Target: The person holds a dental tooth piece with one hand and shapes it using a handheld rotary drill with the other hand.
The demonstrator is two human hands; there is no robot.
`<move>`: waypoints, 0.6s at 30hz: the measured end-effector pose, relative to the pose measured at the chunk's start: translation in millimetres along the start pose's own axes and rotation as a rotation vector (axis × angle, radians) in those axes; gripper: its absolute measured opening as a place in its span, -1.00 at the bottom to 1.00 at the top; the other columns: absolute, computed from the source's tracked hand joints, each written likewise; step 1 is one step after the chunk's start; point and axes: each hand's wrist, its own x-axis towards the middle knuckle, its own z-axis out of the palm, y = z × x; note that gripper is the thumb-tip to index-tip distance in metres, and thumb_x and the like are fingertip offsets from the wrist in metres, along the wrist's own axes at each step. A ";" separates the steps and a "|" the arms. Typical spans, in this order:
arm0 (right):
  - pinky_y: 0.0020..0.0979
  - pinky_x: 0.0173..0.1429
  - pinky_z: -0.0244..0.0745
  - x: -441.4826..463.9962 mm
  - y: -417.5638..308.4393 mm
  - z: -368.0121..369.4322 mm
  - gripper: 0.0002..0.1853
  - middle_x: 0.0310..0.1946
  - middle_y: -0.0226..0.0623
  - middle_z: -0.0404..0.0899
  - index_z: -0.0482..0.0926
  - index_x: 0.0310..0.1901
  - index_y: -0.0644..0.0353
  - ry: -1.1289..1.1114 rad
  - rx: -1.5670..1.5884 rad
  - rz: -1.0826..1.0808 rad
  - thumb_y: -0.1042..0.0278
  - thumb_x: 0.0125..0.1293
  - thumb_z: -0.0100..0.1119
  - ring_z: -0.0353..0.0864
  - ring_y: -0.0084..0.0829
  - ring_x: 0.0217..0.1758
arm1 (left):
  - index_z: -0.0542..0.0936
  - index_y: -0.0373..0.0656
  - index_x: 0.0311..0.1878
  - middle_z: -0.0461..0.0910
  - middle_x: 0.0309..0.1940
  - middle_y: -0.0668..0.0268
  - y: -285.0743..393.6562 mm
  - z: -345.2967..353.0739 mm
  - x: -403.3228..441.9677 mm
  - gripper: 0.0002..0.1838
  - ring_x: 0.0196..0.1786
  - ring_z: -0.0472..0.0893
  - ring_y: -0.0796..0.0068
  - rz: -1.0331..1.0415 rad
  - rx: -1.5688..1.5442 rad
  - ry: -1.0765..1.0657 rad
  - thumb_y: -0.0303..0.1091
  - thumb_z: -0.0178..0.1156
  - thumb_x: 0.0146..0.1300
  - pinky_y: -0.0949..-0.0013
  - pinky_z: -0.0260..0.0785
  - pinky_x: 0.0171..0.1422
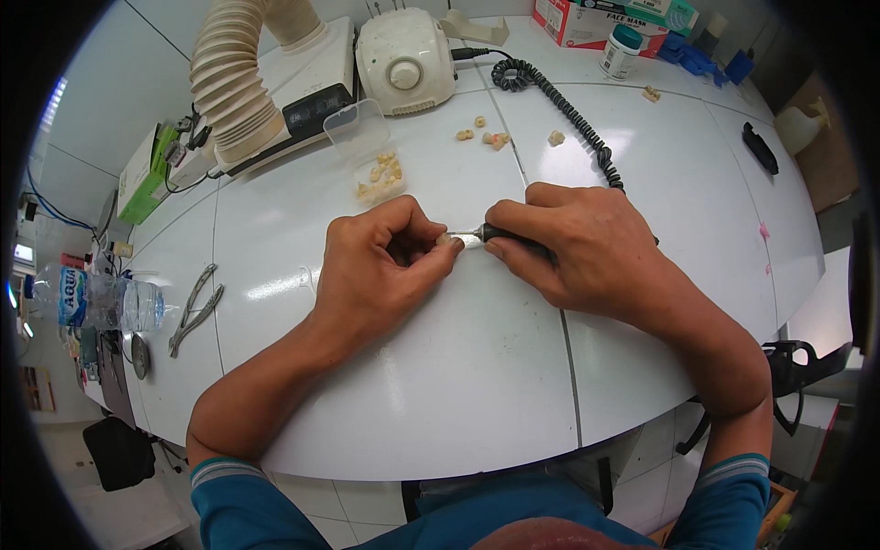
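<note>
In the head view, my right hand point(587, 252) grips a black rotary handpiece point(518, 241) like a pen, its thin metal tip pointing left. My left hand point(371, 266) pinches a small tooth-coloured dental piece point(444, 239) between thumb and fingertips, mostly hidden by them. The handpiece's tip meets or nearly meets the piece; exact contact cannot be made out. Beyond my left hand stands an open clear plastic box point(367, 128) with several cream dental pieces point(385, 170). More loose dental pieces point(495, 140) lie on the white table point(440, 385) behind my hands.
A cream control unit point(403, 71) with a black coiled cord point(573, 115) stands at the back, beside a ribbed suction hose point(229, 82). Metal pliers point(194, 310) and a water bottle point(101, 301) lie left. A white jar point(621, 53) and face mask box point(587, 23) stand back right.
</note>
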 end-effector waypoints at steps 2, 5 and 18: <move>-0.06 -0.24 0.64 0.2 0.2 -0.4 -0.73 -0.35 -0.20 0.74 0.80 0.05 0.01 -0.001 0.001 -0.001 0.02 0.66 0.31 0.81 -0.12 -0.32 | 0.74 -0.32 -0.28 0.82 -0.41 0.31 0.1 -0.4 0.1 -0.78 -0.39 0.66 0.71 -0.002 0.003 -0.003 -0.40 0.59 0.38 0.48 0.54 -0.27; -0.05 -0.25 0.63 0.0 0.1 -0.5 -0.73 -0.36 -0.20 0.74 0.80 0.05 0.01 -0.007 -0.002 0.005 0.02 0.65 0.32 0.81 -0.12 -0.33 | 0.74 -0.32 -0.28 0.82 -0.41 0.31 0.2 -0.5 0.1 -0.77 -0.39 0.67 0.71 -0.003 0.005 -0.005 -0.40 0.59 0.39 0.48 0.54 -0.27; -0.05 -0.24 0.63 0.0 0.5 0.2 -0.74 -0.34 -0.19 0.74 0.80 0.05 0.01 -0.005 -0.004 0.003 0.03 0.65 0.32 0.81 -0.11 -0.32 | 0.74 -0.32 -0.28 0.80 -0.42 0.32 0.9 -0.3 -0.1 -0.77 -0.39 0.65 0.71 -0.011 0.000 -0.005 -0.40 0.59 0.39 0.48 0.53 -0.27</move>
